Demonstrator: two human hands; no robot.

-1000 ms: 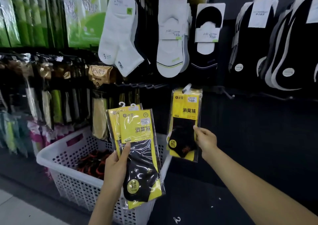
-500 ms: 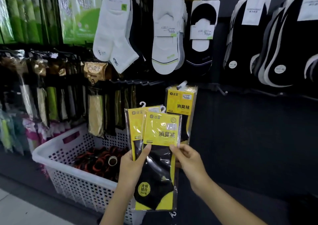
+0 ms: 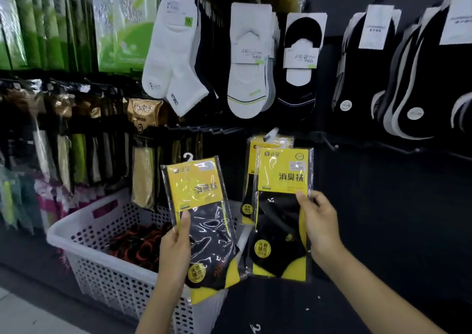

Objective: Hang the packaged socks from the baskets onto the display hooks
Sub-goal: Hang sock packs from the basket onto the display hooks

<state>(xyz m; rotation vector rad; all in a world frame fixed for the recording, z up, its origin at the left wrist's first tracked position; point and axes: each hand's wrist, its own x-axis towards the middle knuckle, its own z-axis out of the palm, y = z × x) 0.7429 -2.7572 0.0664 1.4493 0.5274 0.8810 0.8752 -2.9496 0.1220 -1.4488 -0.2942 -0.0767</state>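
My left hand (image 3: 176, 247) grips a yellow-and-black sock pack (image 3: 201, 221) by its lower left edge, tilted, above the white basket (image 3: 84, 226). My right hand (image 3: 319, 226) holds a second identical sock pack (image 3: 281, 206) upright by its right edge, raised toward the display. Behind that pack hangs another of the same kind (image 3: 251, 155) on a display hook (image 3: 272, 133), mostly hidden. The basket holds several black-and-orange sock bundles (image 3: 138, 244).
Bare display hooks (image 3: 332, 143) stick out of the dark wall panel to the right. White and black socks (image 3: 250, 60) hang in the upper row. Packaged socks (image 3: 63, 155) fill the racks at left. Pale floor (image 3: 25, 315) shows at bottom left.
My right hand has taken one pack off the pair in my left hand and lifted it right, in front of the hanging pack. My left hand keeps one pack.
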